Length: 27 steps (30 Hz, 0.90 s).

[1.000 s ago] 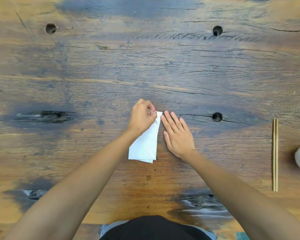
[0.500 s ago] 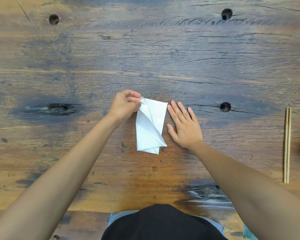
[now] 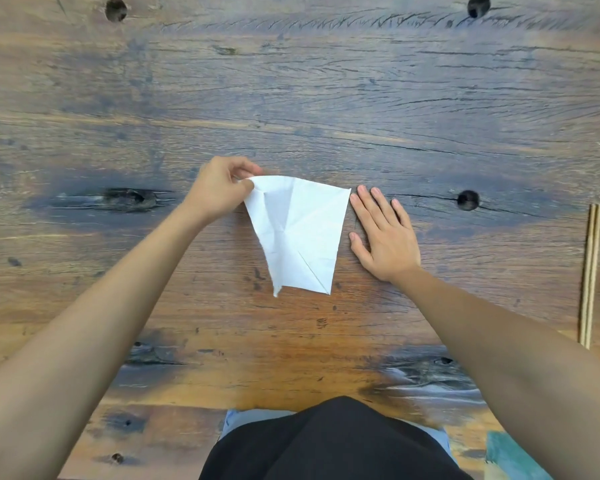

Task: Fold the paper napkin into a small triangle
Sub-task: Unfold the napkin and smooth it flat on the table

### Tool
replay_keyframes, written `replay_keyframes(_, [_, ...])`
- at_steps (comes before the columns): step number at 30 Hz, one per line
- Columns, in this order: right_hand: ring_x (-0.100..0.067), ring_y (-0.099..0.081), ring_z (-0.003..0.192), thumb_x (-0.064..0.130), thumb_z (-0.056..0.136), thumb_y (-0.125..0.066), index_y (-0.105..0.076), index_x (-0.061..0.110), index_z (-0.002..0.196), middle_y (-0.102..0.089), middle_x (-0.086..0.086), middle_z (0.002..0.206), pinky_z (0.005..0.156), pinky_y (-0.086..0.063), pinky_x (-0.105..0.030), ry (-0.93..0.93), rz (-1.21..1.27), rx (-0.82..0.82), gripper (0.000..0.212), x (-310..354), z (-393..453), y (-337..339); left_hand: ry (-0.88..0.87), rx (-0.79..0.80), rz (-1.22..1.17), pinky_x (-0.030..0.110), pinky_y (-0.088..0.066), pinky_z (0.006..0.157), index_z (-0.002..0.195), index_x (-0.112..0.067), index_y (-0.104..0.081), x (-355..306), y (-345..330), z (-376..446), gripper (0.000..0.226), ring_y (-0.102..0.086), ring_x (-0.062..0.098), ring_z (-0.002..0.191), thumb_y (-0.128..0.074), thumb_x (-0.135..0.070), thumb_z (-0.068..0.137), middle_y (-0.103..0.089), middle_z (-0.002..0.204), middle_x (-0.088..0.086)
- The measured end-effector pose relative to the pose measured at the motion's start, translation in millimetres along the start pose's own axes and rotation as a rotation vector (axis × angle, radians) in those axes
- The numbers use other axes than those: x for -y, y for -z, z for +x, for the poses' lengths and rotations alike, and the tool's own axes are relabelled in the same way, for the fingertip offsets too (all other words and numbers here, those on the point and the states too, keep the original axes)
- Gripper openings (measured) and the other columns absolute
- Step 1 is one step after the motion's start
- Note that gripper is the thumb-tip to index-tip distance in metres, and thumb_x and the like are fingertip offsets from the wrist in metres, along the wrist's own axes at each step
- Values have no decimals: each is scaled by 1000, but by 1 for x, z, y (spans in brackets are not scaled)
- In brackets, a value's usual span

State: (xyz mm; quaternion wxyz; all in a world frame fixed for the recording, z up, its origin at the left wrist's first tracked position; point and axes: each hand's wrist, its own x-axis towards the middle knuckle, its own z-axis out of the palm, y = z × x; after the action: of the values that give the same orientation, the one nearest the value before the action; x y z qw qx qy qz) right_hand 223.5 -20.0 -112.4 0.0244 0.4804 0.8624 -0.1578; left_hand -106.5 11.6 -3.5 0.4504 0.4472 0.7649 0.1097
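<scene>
- Left hand [image 3: 219, 188]: grip closed in a pinch, thumb and fingers clamped on the upper left corner of the paper napkin [image 3: 302, 233]. That corner is drawn up and slightly crumpled at the pinch.
- Right hand [image 3: 383, 233]: no grip taken; palm down, fingers extended and slightly spread, lying flat on the table [image 3: 326, 98]. Its fingertips sit just beside the napkin's upper right corner; whether they touch the paper cannot be told.
- Paper napkin: white, partly unfolded, lying at the centre of the table between the two hands. Outline is wide at the far edge and narrows toward the person, ending in two points at the near edge. Several crease lines cross its face, including a diagonal running to the near right point.
- Table: dark, weathered wood with heavy grain, cracks and several round holes; one hole [image 3: 468, 199] lies to the right of the right hand.
- Chopsticks [image 3: 590, 275]: a wooden pair, side by side, lying lengthwise near the right edge of the view, well apart from the napkin.
- Both forearms are bare and reach in from the near edge; dark clothing shows at the bottom centre.
</scene>
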Motion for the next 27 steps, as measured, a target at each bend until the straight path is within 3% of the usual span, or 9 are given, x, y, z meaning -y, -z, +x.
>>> replay_keyframes(4, [-16,-7,161,48,104,-32,-14,24,166,-13,4,174,130,-9,-43,-1,0,-5,69,-1,0,-1,-123,-123,306,36,-45,98,128,-10,-65,4,-2,6,40,-57,31,112,-53,-6,89,-66,123,13])
replay_keyframes(7, [-15,-9,161,48,105,-35,-15,24,166,-14,4,174,129,-13,-45,3,6,-21,69,-1,1,-1,-329,-216,440,47,-48,93,121,-9,-64,2,-19,-6,33,-53,38,115,-53,-13,90,-60,121,16])
replay_keyframes(9, [-16,-10,161,47,105,-37,-16,24,166,-15,4,174,129,-14,-46,1,9,-35,69,-1,0,-2,-517,-172,508,48,-50,87,114,-10,-66,3,-35,-17,29,-56,37,112,-57,-20,89,-62,120,12])
replay_keyframes(11, [-16,-10,161,47,104,-37,-16,24,166,-15,4,174,129,-15,-46,-2,11,-40,69,-1,0,-1,-615,-19,547,50,-48,96,120,-13,-67,11,-51,-23,36,-54,35,125,-64,-29,87,-61,132,10])
replay_keyframes(14, [-15,-10,161,45,104,-38,-16,23,166,-15,4,174,129,-15,-46,0,13,-47,69,-1,0,-1,-579,256,682,50,-24,123,148,-25,-48,27,-69,-27,73,-20,29,154,-71,-49,83,-30,164,3])
replay_keyframes(16, [-15,-10,161,42,106,-33,-16,23,166,-15,4,174,129,-15,-46,2,6,-49,65,-1,0,-1,-573,301,736,49,-10,125,157,-32,-31,33,-79,-26,91,-3,27,158,-72,-58,79,-10,170,-3])
replay_keyframes(21, [-15,-10,161,46,108,-23,-14,18,166,-15,-1,174,129,-14,-46,3,105,-54,65,-2,-1,2,-540,245,722,52,-8,126,160,-35,-19,23,-95,-20,99,5,27,158,-70,-62,80,1,171,-4])
replay_keyframes(25, [-15,-7,161,42,108,-35,-15,18,166,-8,1,174,130,-6,-39,-74,270,-91,66,0,2,8,-530,243,702,51,-6,127,161,-35,-15,-1,-112,-12,99,8,25,158,-69,-61,82,4,171,-6])
replay_keyframes(27, [-15,-7,161,36,108,-34,-18,18,165,-11,0,174,130,-7,-41,-111,223,-134,62,4,7,10,-535,243,674,51,-5,127,161,-34,-15,-14,-120,-7,98,8,25,158,-69,-59,82,4,171,-5])
